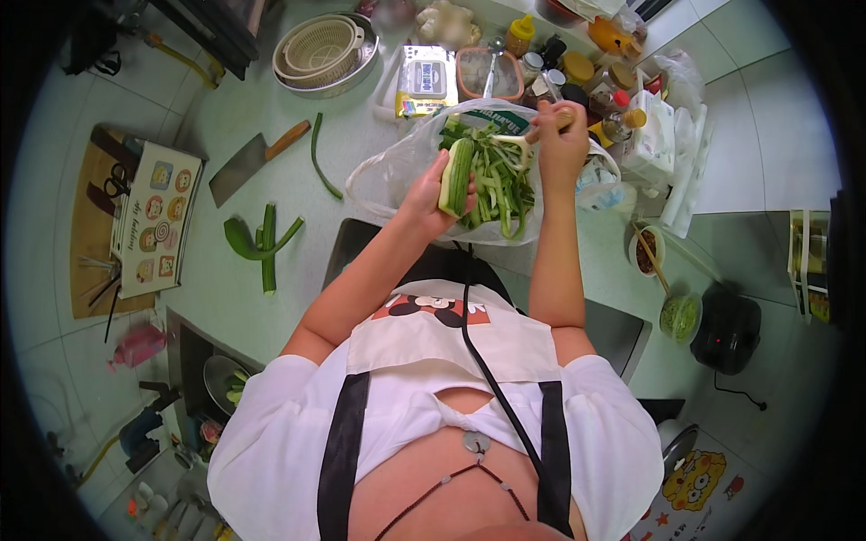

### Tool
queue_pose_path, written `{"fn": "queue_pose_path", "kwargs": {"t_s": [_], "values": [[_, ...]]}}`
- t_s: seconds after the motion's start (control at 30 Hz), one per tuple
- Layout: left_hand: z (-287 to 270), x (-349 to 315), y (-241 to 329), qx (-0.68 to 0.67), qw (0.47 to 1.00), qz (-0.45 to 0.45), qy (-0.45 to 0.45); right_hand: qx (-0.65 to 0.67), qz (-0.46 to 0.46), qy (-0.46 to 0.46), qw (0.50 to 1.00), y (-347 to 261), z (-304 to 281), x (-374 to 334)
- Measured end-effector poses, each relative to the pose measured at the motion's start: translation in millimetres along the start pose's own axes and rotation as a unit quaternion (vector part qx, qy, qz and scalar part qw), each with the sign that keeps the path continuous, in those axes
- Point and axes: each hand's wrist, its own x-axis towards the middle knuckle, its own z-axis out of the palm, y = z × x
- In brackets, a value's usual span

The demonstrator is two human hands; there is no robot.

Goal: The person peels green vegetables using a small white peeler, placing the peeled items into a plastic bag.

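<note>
My left hand (431, 192) is wrapped round a partly peeled green gourd (456, 180), long and striped, with pale flesh showing along one side. In my right hand (563, 135) is a peeler (519, 141) with a tan handle, its pale head toward the gourd's far end. Below both hands an open plastic bag (379, 176) lies on the counter. Long green peelings (505, 194) are heaped in it, partly covered by the gourd and my left hand.
A cleaver (244, 169), a thin green strip (320, 160) and crossed green pieces (268, 245) lie at left. Nested colanders (316, 50) stand behind. Bottles and jars (595, 81) crowd the back right. A small bowl (647, 250) with chopsticks and a container of chopped greens (679, 318) are at right.
</note>
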Motion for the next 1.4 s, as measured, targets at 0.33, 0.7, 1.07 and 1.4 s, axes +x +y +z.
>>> {"fn": "queue_pose_path", "kwargs": {"t_s": [0.33, 0.7, 1.07, 1.4], "values": [[-3, 3, -2, 0.002, 1.0, 0.017, -0.019, 0.143, 0.078, -0.013, 0.987, -37, 9, -14], [9, 7, -6, -0.005, 0.999, 0.007, 0.033, 0.157, 0.11, -0.053, 0.98, -43, 34, -34], [11, 5, -8, -0.006, 0.998, 0.025, 0.05, 0.158, 0.109, -0.047, 0.98, -40, 34, -31], [28, -3, -8, 0.004, 0.993, 0.043, 0.105, 0.223, 0.137, -0.044, 0.964, -5, 33, -23]]}}
